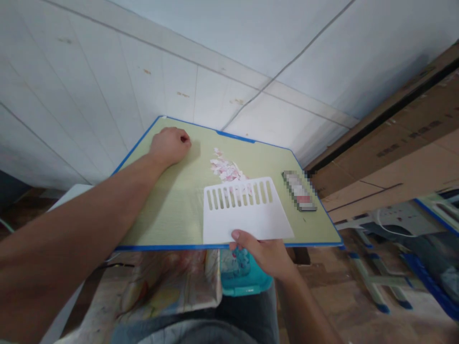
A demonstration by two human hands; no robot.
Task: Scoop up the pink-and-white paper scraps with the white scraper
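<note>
A white sheet [244,220] with a row of upright slots cut near its far edge lies over the front of the table. My right hand [267,253] grips its near edge, thumb on top and fingers underneath. The sheet's far edge partly covers a scattered pile of small pink and white paper pieces [226,169], some showing through the slots. My left hand [171,145] rests on the table's far left part, curled into a fist with a small dark hollow at the thumb side. Nothing shows in it.
The pale green tabletop [168,210] has a blue edge and stands against a white wall [172,57]. A pixelated phone-shaped object [300,190] lies at right. Below the front edge is a turquoise container [247,282]. Cardboard boxes [394,148] stand at the right.
</note>
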